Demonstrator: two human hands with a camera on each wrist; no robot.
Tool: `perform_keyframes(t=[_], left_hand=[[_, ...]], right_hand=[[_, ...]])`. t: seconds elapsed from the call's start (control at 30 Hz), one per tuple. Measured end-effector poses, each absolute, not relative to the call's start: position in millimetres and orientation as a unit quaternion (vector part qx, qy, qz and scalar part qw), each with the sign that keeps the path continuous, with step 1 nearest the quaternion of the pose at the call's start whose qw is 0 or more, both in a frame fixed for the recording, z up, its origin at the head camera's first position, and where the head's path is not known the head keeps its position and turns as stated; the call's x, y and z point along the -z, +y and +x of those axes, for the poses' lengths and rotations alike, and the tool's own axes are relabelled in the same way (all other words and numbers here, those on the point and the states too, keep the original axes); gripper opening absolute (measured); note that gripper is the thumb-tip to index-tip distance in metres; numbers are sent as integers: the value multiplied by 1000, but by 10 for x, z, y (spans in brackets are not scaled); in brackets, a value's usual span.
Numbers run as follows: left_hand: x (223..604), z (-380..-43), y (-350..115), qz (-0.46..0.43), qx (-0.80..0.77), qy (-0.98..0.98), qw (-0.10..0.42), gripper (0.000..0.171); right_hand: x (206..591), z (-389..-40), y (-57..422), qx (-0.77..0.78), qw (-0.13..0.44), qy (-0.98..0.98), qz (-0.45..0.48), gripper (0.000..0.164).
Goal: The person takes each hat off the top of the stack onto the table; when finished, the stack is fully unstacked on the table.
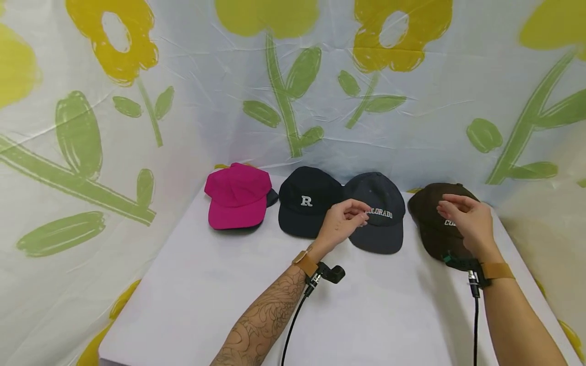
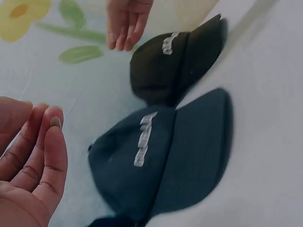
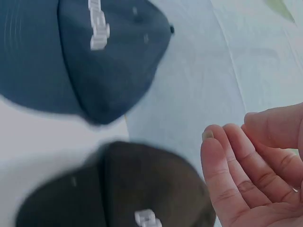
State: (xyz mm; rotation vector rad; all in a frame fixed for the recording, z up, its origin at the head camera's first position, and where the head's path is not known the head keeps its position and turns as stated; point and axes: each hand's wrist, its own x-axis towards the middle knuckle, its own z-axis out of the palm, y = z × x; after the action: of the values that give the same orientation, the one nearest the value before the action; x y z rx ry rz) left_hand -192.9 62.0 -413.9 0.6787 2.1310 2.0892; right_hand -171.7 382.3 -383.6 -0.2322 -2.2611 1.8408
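Four is not needed to place them: a row of baseball caps lies along the back of the table. My left hand (image 1: 341, 221) hovers between the black cap with a white R (image 1: 302, 185) and the dark navy Colorado cap (image 1: 377, 195), its fingers loosely bent and holding nothing. In the left wrist view, that navy cap (image 2: 132, 161) lies beside the fingers. Over the brown cap (image 1: 430, 203), my right hand (image 1: 469, 221) hangs with relaxed, bent fingers, also empty, hiding part of the lettering. A bright pink cap (image 1: 238, 188) sits at the left end.
The white table (image 1: 206, 300) runs toward me, with a flower-printed sheet (image 1: 206, 101) hanging behind and at the sides. Under the pink cap a dark cap edge (image 1: 272, 197) shows. Black cables (image 1: 293, 325) trail from the wrist cameras.
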Motion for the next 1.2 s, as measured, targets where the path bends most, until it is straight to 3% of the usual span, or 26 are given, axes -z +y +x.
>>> perform_keyframes(t=[0.33,0.6,1.2], left_hand=[[4264,-2040,-381,143,-691,707,-45,18],[4391,-2056,-1124,36,-690,713,-121,14],[4563,-1898,-1899,-70,-708,683,-163,14]], right_hand=[[3770,-1989,3012,-566,73,-821,-11,43],[3835,-2319,2206,-596,28,-802,32,43],[3970,-2640,1253,-612,-35,-787,70,44]])
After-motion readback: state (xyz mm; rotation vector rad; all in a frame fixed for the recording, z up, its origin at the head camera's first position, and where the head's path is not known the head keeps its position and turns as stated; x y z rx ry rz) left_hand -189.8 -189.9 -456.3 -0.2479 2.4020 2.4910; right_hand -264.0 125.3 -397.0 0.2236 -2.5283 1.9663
